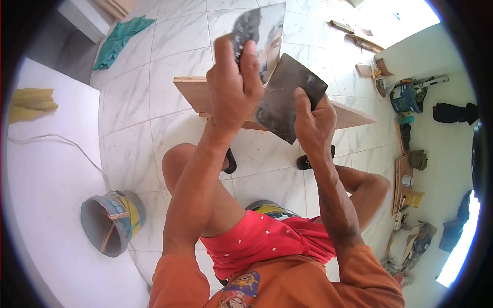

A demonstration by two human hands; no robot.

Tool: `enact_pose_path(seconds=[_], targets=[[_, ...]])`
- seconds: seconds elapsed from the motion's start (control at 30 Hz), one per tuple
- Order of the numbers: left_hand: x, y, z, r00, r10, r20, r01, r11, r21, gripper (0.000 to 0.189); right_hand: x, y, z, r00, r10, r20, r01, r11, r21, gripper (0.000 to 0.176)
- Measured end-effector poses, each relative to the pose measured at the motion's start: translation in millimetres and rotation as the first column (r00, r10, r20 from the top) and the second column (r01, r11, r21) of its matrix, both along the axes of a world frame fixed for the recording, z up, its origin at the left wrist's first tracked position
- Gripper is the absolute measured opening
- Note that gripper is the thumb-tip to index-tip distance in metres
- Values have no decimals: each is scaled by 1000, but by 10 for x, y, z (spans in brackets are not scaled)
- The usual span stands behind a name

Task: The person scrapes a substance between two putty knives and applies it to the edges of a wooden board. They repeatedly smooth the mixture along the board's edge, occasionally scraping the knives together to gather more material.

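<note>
A: What is the left hand (233, 84) doing?
B: It's clamped on a shiny flat sheet (276, 33) at the top centre of the frame. Dark grey paste (247, 25) is smeared over the sheet's face.
A: And the right hand (316, 123)?
B: Clamped as well, its thumb laid on the face of a dark square plate (285, 95), just right of centre in the upper half.
A: Do sheet and plate touch?
B: They come close together in the view, but I can't tell whether they meet.
A: What's beyond them?
B: A wooden board (191, 94) spans the upper middle, above the tiled floor (174, 56). A teal cloth (120, 43) lies at upper left; a bucket (105, 226) sits at lower left.
</note>
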State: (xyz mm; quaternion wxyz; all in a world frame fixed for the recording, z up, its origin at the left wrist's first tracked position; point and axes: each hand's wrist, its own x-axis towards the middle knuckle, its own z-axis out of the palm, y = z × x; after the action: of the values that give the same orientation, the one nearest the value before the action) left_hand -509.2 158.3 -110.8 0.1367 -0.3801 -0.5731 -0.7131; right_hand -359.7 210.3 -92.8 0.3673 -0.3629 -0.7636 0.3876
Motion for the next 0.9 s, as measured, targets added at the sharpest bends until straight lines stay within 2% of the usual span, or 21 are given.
enact_pose_path(seconds=[0.13, 0.23, 0.33, 0.43, 0.57, 0.63, 0.73, 0.83, 0.9], targets=[[38, 24, -27, 999, 15, -40, -15, 1000, -20, 15, -46, -19, 142, 998, -35, 55, 43, 989, -140, 28], [91, 23, -33, 999, -31, -18, 29, 995, -96, 18, -70, 41, 92, 999, -17, -35, 13, 993, -114, 27], [104, 4, -38, 999, -52, -8, 51, 988, -147, 18, -124, 79, 156, 999, -31, -40, 27, 996, -89, 23], [98, 37, -65, 996, -26, -83, 14, 989, -146, 17, -143, 129, 97, 999, -40, -32, 37, 995, -89, 22], [139, 68, -65, 995, -46, -83, 31, 983, -179, 17, -145, 124, 152, 997, -30, -66, 15, 974, -225, 21], [154, 47, -57, 994, -75, -74, 54, 965, -257, 14, -150, 169, 121, 994, -33, -108, 4, 967, -256, 21], [154, 24, -66, 994, -89, -59, 64, 938, -340, 12, -159, 260, 64, 988, -14, -151, -21, 973, -228, 21], [134, 6, -60, 993, -111, -32, 90, 919, -385, 13, -140, 313, 107, 996, -12, -88, -18, 945, -326, 20], [131, -25, -45, 990, -139, 1, 126, 894, -431, 15, -163, 363, 37, 969, -38, -246, -81, 886, -457, 20]])
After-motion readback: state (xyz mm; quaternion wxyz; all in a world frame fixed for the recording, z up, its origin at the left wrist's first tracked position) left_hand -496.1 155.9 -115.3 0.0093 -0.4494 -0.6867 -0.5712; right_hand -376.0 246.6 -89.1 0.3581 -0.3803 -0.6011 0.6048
